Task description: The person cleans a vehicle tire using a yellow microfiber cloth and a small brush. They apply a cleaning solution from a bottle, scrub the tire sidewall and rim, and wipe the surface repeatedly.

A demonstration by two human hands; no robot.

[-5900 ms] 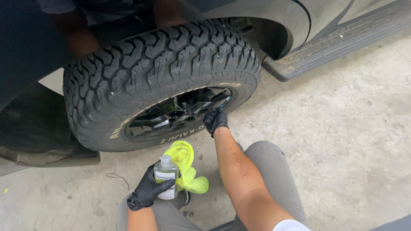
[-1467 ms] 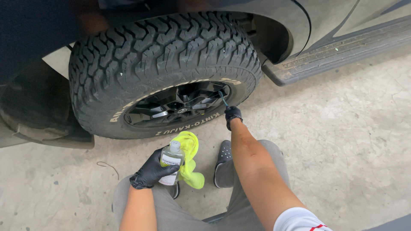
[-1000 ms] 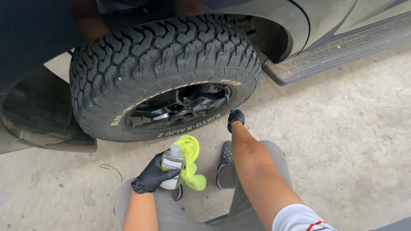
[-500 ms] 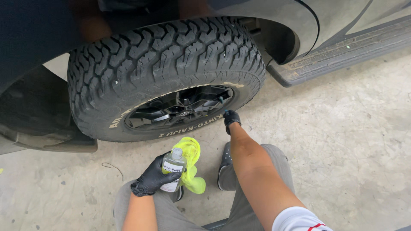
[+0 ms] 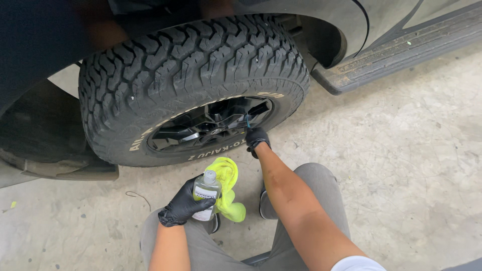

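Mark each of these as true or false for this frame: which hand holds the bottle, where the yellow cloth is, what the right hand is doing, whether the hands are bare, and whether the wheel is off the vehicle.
1. The left hand holds a small clear bottle. True.
2. The yellow cloth lies on the tyre tread. False: it is bunched against the bottle in the left hand.
3. The right hand holds a thin tool to the black wheel rim. True.
4. Both hands are bare. False: both wear black gloves.
5. The tyre lies flat on the floor. False: it stands upright, mounted under the wheel arch.
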